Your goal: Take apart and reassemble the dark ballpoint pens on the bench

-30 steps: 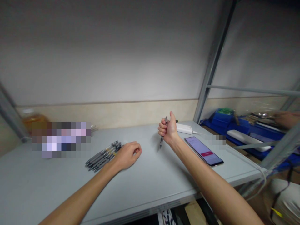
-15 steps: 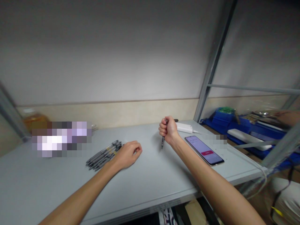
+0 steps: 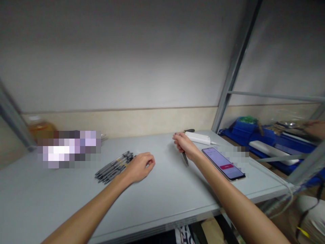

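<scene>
My left hand (image 3: 140,167) rests on the light grey tabletop (image 3: 162,196) with its fingers curled in, and a small gap shows inside the curl with nothing visible in it. Just left of it, partly behind the wrist, lies a bundle of several dark pens (image 3: 113,169). Held above the tabletop, my right hand (image 3: 185,143) is closed around a single dark pen (image 3: 186,159). That pen slants down from under the fingers, tip toward the right and near side. Most of its upper part is hidden in the grip.
A lit phone (image 3: 224,164) lies beside my right forearm. Behind it are a white power strip (image 3: 198,138) with a cord and a black-handled tool (image 3: 189,130). At left sit a pixelated object (image 3: 68,149) and an amber-filled container (image 3: 42,131). Metal posts (image 3: 232,64) and blue trays (image 3: 256,134) stand right.
My right hand has rotated, so the pen tip has swung from pointing nearly straight down to slanting right and toward me. My left hand stays in place.
</scene>
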Available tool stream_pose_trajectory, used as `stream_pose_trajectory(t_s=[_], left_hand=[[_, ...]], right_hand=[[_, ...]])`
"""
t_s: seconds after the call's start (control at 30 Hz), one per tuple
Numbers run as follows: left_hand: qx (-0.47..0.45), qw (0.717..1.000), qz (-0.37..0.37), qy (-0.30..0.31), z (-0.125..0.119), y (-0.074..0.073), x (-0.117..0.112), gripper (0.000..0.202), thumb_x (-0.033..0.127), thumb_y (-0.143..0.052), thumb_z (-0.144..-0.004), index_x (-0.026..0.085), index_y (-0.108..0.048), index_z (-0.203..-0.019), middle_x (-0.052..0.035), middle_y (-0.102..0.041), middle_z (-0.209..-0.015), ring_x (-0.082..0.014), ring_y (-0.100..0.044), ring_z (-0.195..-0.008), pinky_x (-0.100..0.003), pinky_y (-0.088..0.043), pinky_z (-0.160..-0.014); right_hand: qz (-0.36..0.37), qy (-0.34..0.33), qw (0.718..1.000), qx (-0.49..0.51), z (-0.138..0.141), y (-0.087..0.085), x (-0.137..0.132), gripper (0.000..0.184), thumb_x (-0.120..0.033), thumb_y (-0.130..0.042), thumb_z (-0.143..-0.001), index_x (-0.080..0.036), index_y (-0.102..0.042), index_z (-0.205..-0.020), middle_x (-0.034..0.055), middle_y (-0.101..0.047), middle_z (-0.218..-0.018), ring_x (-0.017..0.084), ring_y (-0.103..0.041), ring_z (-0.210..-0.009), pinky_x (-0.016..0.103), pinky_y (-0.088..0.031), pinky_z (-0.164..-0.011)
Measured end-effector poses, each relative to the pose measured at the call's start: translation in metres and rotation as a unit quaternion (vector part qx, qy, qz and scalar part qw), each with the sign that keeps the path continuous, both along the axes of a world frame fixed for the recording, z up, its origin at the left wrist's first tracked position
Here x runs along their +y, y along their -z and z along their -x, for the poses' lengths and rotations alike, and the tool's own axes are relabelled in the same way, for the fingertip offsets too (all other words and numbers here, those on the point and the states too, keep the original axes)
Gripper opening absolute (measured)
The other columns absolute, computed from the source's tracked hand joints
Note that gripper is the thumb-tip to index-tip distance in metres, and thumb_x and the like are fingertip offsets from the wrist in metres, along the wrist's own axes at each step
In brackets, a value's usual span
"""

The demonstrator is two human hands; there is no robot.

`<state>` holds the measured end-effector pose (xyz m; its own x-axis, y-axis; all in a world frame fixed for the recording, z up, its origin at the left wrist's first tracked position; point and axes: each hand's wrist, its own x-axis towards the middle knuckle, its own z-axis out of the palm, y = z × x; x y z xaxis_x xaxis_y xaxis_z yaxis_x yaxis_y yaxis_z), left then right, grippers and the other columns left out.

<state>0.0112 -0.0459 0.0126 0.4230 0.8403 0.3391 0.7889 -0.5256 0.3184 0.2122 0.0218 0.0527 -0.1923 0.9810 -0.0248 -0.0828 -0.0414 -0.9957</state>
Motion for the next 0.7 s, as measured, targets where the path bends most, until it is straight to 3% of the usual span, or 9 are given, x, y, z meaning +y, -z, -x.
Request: stream_pose_trajectory(t_s=[0.07,0.2,0.27,0.33,0.47,0.7], left_hand=[[0.004,1.0,0.005,0.006,0.0,0.0,0.0,0.019,0.02,-0.042,-0.08,0.017,-0.059,-0.07,-0.0024,-0.056,-0.069,-0.014,-0.051,-0.066,-0.024,-0.037,-0.064],[0.004,1.0,0.012,0.015,0.0,0.0,-0.001,0.018,0.019,-0.043,-0.078,0.017,-0.059,-0.07,-0.0028,-0.057,-0.07,-0.0146,-0.051,-0.068,-0.025,-0.038,-0.065],[0.003,1.0,0.014,0.014,0.0,0.0,-0.001,0.018,0.018,-0.043,-0.078,0.017,-0.059,-0.07,-0.0028,-0.057,-0.071,-0.0147,-0.051,-0.068,-0.025,-0.038,-0.065],[0.005,1.0,0.012,0.014,0.0,0.0,-0.001,0.018,0.018,-0.043,-0.078,0.017,-0.059,-0.07,-0.0025,-0.057,-0.07,-0.0146,-0.051,-0.068,-0.025,-0.038,-0.065],[0.011,1.0,0.006,0.016,0.0,0.001,0.0,0.017,0.018,-0.043,-0.079,0.018,-0.058,-0.071,-0.0021,-0.056,-0.071,-0.0145,-0.052,-0.069,-0.025,-0.038,-0.066],[0.011,1.0,0.006,0.023,0.003,0.003,0.0,0.015,0.017,-0.044,-0.077,0.018,-0.059,-0.075,-0.0023,-0.057,-0.074,-0.015,-0.052,-0.071,-0.025,-0.038,-0.068]], right_hand=[[-0.049,0.029,0.993,-0.101,-0.005,0.007,0.001,0.014,-0.023,-0.055,-0.066,-0.022,-0.047,-0.078,-0.0091,-0.037,-0.049,0.006,-0.032,-0.039,0.015,-0.02,-0.034],[-0.088,-0.019,0.978,-0.186,-0.02,0.019,0.008,0.01,-0.026,-0.052,-0.072,-0.02,-0.052,-0.08,-0.0064,-0.043,-0.051,0.008,-0.041,-0.044,0.017,-0.03,-0.039],[-0.106,-0.004,0.959,-0.262,-0.028,0.025,0.013,0.008,-0.024,-0.052,-0.073,-0.019,-0.054,-0.078,-0.0056,-0.045,-0.05,0.009,-0.044,-0.044,0.018,-0.032,-0.043],[-0.15,0.029,0.914,-0.376,-0.034,0.029,0.016,0.009,-0.022,-0.054,-0.072,-0.017,-0.058,-0.079,-0.0016,-0.053,-0.054,0.011,-0.05,-0.052,0.021,-0.037,-0.052],[-0.189,0.035,0.813,-0.549,-0.041,0.034,0.018,0.019,-0.025,-0.056,-0.073,-0.015,-0.064,-0.088,0.0101,-0.066,-0.084,0.019,-0.059,-0.08,0.025,-0.04,-0.071],[-0.163,0.042,0.739,-0.653,-0.043,0.029,0.01,0.024,-0.024,-0.053,-0.074,-0.013,-0.067,-0.09,0.018,-0.064,-0.098,0.026,-0.059,-0.093,0.031,-0.042,-0.075]])
